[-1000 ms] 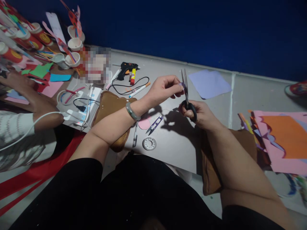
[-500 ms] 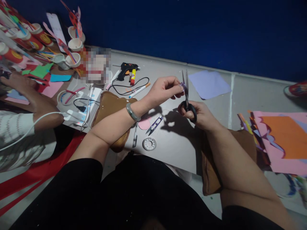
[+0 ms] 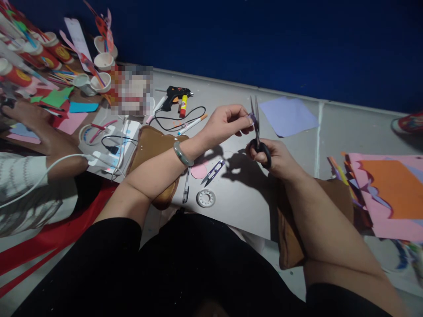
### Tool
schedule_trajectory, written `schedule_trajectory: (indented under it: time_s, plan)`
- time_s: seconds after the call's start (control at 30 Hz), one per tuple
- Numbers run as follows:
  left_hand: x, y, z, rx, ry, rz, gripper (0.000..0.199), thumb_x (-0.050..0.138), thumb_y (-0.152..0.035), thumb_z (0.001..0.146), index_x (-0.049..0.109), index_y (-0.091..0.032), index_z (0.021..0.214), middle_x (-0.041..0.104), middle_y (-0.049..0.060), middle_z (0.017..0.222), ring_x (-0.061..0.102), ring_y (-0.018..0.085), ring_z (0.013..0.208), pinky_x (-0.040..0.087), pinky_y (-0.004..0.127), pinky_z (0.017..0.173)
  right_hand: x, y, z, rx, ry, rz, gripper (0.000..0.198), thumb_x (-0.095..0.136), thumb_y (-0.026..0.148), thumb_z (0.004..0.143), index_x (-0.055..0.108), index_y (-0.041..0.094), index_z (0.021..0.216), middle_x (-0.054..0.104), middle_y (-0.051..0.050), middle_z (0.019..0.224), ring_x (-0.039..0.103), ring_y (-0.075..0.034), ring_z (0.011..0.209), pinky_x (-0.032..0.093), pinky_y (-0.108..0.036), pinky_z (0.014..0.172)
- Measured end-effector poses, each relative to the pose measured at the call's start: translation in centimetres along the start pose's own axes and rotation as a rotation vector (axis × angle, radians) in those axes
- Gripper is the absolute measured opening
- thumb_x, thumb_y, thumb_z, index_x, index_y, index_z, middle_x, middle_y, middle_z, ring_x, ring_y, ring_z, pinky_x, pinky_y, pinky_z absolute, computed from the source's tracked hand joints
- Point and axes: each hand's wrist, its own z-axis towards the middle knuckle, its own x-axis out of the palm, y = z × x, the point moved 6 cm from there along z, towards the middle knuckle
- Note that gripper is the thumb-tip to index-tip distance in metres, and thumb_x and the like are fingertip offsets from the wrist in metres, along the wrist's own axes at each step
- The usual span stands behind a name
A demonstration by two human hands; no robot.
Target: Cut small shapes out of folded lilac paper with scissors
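The step in hand appears to be trimming. The left hand (image 3: 228,122) pinches a small purple piece (image 3: 253,118) above the worktop (image 3: 241,211); the right hand (image 3: 276,157) is closed around the handles of the scissors (image 3: 257,132), blades slightly parted at the piece. The next cut calls for a steady pinch, clear of the blades. The left hand hides most of the piece; whether it lies between the blades cannot be told.
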Motion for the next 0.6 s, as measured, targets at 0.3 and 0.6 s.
schedule_trajectory:
  time_s: [0.3,0.6]
  plan:
    - [-0.16,-0.01,0.01,-0.021,-0.01,0.005,0.025,0.069,-0.02,0.093,0.055,-0.017,0.074,0.071,-0.002,0.072,0.067,0.006,0.069,0.051,0.02,0.068,0.01,0.08,-0.02,0.007,0.001,0.001,0.061,0.082,0.075,0.072,0.055,0.02,0.067,0.054,0.0,0.068,0.044,-0.014,0.066,0.033,-0.032,0.064]
    - [-0.25,-0.32,-0.1,-0.034,-0.039,-0.006,0.026,0.069,-0.018,0.094,0.054,-0.017,0.073,0.07,-0.002,0.071,0.067,0.006,0.068,0.051,0.02,0.067,-0.07,0.23,0.13,-0.012,-0.03,-0.035,0.065,0.081,0.082,0.067,0.056,0.022,0.064,0.056,-0.002,0.067,0.046,-0.016,0.062,0.037,-0.033,0.06]
